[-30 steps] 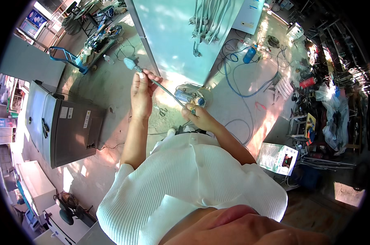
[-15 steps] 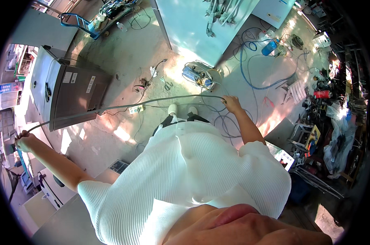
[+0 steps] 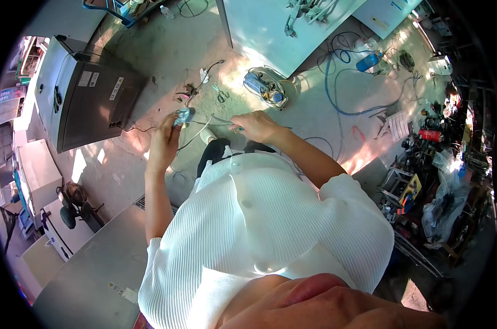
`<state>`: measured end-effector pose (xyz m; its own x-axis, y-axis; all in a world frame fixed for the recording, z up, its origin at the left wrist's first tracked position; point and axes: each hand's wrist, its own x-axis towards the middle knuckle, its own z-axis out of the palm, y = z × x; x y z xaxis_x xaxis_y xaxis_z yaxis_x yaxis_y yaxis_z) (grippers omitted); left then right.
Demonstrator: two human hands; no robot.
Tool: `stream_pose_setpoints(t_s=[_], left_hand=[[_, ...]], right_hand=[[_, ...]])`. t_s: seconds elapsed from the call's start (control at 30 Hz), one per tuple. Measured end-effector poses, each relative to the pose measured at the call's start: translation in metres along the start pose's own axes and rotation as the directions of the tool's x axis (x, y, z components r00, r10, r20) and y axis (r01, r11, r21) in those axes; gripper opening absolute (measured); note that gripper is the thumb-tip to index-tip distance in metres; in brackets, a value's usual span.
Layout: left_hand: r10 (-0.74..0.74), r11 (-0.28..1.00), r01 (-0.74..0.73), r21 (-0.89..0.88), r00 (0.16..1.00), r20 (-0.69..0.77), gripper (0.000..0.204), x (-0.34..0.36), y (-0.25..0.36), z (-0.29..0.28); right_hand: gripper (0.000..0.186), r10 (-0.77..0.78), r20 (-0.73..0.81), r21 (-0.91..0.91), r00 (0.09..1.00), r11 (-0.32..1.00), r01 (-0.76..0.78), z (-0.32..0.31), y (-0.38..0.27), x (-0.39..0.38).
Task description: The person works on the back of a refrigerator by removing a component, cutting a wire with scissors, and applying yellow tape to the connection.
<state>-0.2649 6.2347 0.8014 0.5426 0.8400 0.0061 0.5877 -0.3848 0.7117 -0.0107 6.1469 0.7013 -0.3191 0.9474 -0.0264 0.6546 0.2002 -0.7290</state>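
Note:
My left hand (image 3: 165, 145) is raised in front of me, its fingers closed on a small, crumpled light-blue bundle (image 3: 184, 115) whose kind I cannot make out. To its right my right hand (image 3: 262, 127) is closed on a long grey cord-like strip (image 3: 222, 120). Between the hands a thin, pale length bends back and hangs down toward my shoes. How the strip and the bundle join is too small to tell. The two hands are a short way apart, above the floor.
A dark grey cabinet (image 3: 92, 109) stands at left, a large pale cabinet (image 3: 270, 38) ahead. Beyond my hands lie a blue machine (image 3: 267, 88) and green-handled tools (image 3: 221, 93). A blue hose (image 3: 341, 109) curls at right, near piled clutter and a plastic bag (image 3: 443, 211). A metal surface (image 3: 94, 290) is at lower left.
My hands, spread wide with the grey strip stretched between them, have come together in front of me. The left hand moved far right, the right hand left. The light-blue bundle now shows.

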Motion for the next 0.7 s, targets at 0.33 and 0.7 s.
stream_pose_setpoints(t_s=[0.33, 0.7], left_hand=[[0.090, 0.995, -0.096, 0.021, 0.976, 0.199, 0.022, 0.022, -0.011, 0.026], [-0.395, 0.915, 0.316, -0.251, 0.830, -0.393, 0.043, -0.004, -0.217, -0.167]], right_hand=[[0.015, -0.184, -0.323, -0.140, 0.928, 0.979, 0.146, 0.009, -0.020, 0.016], [0.012, 0.347, -0.169, -0.370, 0.922, 0.845, -0.386, 0.055, 0.051, 0.010]])
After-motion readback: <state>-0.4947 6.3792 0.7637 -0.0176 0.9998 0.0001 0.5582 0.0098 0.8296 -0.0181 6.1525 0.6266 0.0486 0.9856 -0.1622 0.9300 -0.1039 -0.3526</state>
